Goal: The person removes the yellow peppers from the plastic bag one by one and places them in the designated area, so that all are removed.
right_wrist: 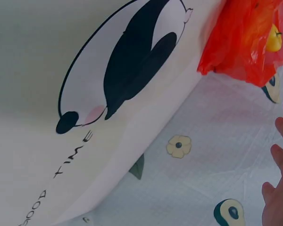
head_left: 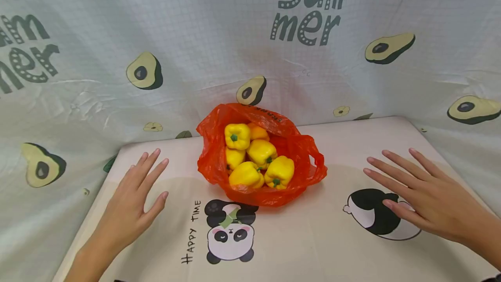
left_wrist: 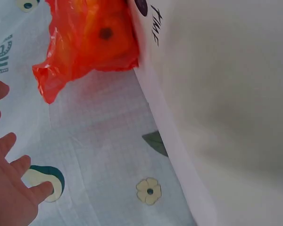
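Note:
A red plastic bag (head_left: 250, 196) stands with its mouth spread wide at the back middle of the table. Inside it lie several yellow bell peppers (head_left: 261, 152) with green stems. To the left of the bag, my left hand (head_left: 131, 201) is held with its fingers straight and apart, holding nothing. My right hand (head_left: 426, 197) is on the other side, fingers spread, also with nothing in it. Neither hand touches the bag. The left wrist view shows the bag's side (left_wrist: 94, 42), and in the right wrist view a yellow pepper (right_wrist: 274, 40) shows at its opening.
The table (head_left: 313, 238) has a pale cover printed with pandas and lettering. Behind it and along its left side hangs a white sheet (head_left: 195, 47) with avocado prints. A loop handle (head_left: 318, 160) of the bag sticks out to the right.

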Action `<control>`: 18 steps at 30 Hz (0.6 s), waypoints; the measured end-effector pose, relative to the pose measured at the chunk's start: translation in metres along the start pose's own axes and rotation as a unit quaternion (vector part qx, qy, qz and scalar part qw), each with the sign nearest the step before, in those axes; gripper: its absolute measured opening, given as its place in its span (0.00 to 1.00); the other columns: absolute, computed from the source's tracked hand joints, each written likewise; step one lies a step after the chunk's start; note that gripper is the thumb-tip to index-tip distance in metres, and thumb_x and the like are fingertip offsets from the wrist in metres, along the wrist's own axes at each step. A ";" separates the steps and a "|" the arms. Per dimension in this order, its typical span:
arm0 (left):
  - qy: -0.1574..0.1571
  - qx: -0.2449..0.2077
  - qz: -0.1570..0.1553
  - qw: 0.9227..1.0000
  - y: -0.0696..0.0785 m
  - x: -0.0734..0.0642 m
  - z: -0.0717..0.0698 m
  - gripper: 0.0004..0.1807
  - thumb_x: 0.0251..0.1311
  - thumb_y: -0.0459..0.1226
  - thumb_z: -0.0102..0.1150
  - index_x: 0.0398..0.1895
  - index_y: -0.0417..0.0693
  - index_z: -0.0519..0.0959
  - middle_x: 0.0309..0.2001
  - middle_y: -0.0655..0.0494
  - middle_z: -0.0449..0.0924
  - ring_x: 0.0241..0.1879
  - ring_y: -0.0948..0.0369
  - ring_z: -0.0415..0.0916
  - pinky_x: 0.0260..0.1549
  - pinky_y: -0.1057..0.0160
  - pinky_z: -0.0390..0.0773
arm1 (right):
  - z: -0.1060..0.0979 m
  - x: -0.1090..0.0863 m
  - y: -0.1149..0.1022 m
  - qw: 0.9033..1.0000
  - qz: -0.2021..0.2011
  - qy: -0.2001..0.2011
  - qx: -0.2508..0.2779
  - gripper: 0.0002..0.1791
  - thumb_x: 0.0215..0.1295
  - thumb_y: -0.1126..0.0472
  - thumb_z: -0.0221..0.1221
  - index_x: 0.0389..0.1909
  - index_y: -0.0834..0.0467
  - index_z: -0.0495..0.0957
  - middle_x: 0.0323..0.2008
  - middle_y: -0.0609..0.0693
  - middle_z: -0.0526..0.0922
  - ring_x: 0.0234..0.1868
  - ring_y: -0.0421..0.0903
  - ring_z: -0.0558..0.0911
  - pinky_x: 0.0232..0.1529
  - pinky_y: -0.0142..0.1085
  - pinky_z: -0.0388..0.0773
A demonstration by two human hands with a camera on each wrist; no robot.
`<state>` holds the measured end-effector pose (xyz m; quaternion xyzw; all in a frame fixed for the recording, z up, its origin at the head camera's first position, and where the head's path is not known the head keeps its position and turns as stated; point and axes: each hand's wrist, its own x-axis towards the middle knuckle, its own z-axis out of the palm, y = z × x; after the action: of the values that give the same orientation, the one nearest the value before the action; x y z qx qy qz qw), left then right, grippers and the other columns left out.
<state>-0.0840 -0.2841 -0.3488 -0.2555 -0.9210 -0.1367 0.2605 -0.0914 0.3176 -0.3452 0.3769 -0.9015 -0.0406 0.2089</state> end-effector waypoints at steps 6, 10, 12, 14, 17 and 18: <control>-0.001 -0.077 -0.022 0.997 0.006 0.008 0.009 0.40 0.61 0.36 0.60 0.78 0.51 0.61 0.79 0.52 0.56 0.78 0.53 0.52 0.75 0.71 0.47 | 0.002 0.008 -0.004 1.000 0.001 0.002 0.014 0.37 0.75 0.33 0.42 0.79 0.44 0.59 0.81 0.40 0.52 0.81 0.45 0.46 0.80 0.51 0.35; -0.024 -0.123 -0.052 0.991 0.011 0.014 0.015 0.44 0.60 0.31 0.63 0.80 0.55 0.57 0.80 0.55 0.52 0.78 0.60 0.50 0.72 0.75 0.49 | 0.004 0.016 -0.008 1.000 -0.002 0.000 0.021 0.37 0.74 0.34 0.45 0.79 0.45 0.59 0.80 0.39 0.53 0.81 0.45 0.47 0.80 0.49 0.35; -0.032 -0.148 -0.063 0.986 0.013 0.018 0.018 0.45 0.62 0.29 0.62 0.81 0.56 0.55 0.81 0.56 0.50 0.78 0.63 0.50 0.69 0.76 0.53 | 0.004 0.021 -0.010 0.999 -0.009 0.004 0.031 0.37 0.73 0.36 0.47 0.79 0.46 0.60 0.79 0.41 0.58 0.81 0.46 0.50 0.81 0.48 0.36; -0.034 -0.180 -0.071 0.980 0.014 0.022 0.022 0.46 0.63 0.28 0.61 0.81 0.57 0.54 0.81 0.56 0.49 0.78 0.64 0.50 0.67 0.76 0.59 | 0.003 0.027 -0.012 0.999 -0.016 0.007 0.039 0.36 0.73 0.38 0.47 0.78 0.47 0.61 0.77 0.43 0.63 0.80 0.47 0.52 0.81 0.45 0.37; -0.026 -0.229 -0.080 0.970 0.015 0.027 0.027 0.46 0.63 0.25 0.61 0.81 0.56 0.53 0.81 0.56 0.48 0.76 0.64 0.54 0.60 0.78 0.68 | 0.003 0.036 -0.015 0.999 -0.022 0.006 0.049 0.36 0.72 0.39 0.50 0.78 0.47 0.61 0.76 0.44 0.65 0.79 0.48 0.55 0.81 0.40 0.37; -0.023 -0.242 -0.083 0.966 0.015 0.029 0.029 0.46 0.63 0.24 0.60 0.81 0.57 0.53 0.81 0.57 0.48 0.76 0.63 0.56 0.58 0.77 0.70 | 0.003 0.040 -0.017 0.998 -0.021 0.004 0.052 0.37 0.72 0.40 0.52 0.78 0.46 0.61 0.76 0.44 0.65 0.79 0.47 0.55 0.80 0.37 0.36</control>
<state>-0.1089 -0.2491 -0.3552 -0.2372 -0.8840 -0.3709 0.1570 -0.1064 0.2776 -0.3376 0.4064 -0.8934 0.0035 0.1913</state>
